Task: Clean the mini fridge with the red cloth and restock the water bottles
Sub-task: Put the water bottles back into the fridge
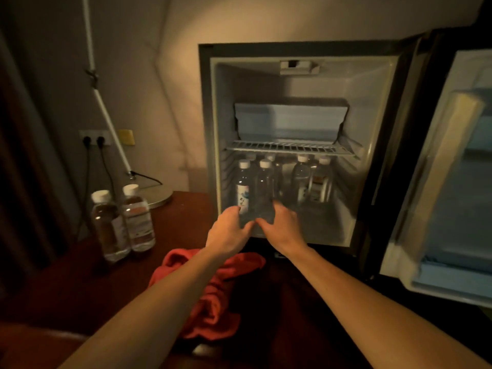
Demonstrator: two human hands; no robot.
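Observation:
The mini fridge (372, 129) stands open on the dark wooden table (66, 288). Several water bottles stand on its floor under the wire shelf (290, 148). My left hand (229, 229) curls round the base of the front-left bottle (243, 187), which has a white label. Beside it, my right hand (283, 222) curls round the base of the neighbouring bottle (265, 182). The red cloth (213, 304) lies crumpled on the table under my forearms. Two more water bottles (109, 227) (139, 219) stand on the table to the left.
The fridge door (452, 182) hangs open at the right. A lamp base (159, 195) with a white pole sits behind the two table bottles, near wall sockets (94, 139) with black cords. A curtain hangs at the far left.

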